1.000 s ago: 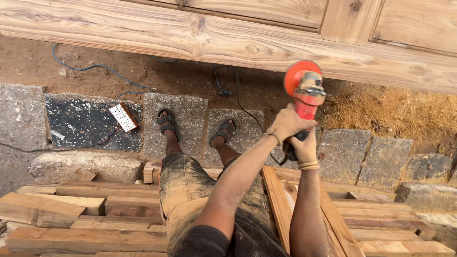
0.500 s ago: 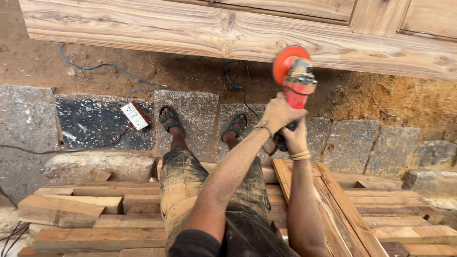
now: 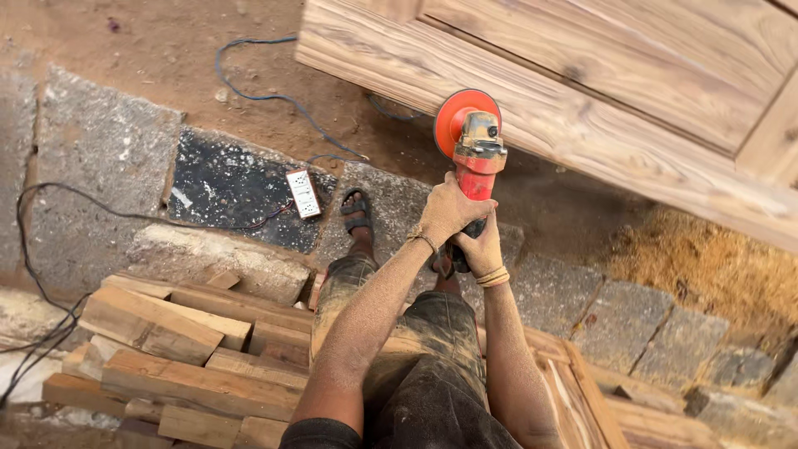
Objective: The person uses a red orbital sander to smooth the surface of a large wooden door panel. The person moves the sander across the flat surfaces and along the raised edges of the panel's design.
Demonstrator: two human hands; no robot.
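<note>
Just above fingers: red handheld angle grinder with orange disc guard (image 3: pixel 472 145), held in air, disc end near edge of large pale grained wooden door panel (image 3: pixel 582 108).

Left hand (image 3: pixel 447 212) wrapped tight round red body; right hand (image 3: pixel 480 249) closed underneath, at tail end. No fingers spread.

Risks, my read:
- disc catching panel edge, kickback toward legs
- dusty grip may slip
- blue power cable (image 3: pixel 266 91) below hands, snag or trip
- sandalled foot (image 3: pixel 357 218) exposed beneath tool
</note>
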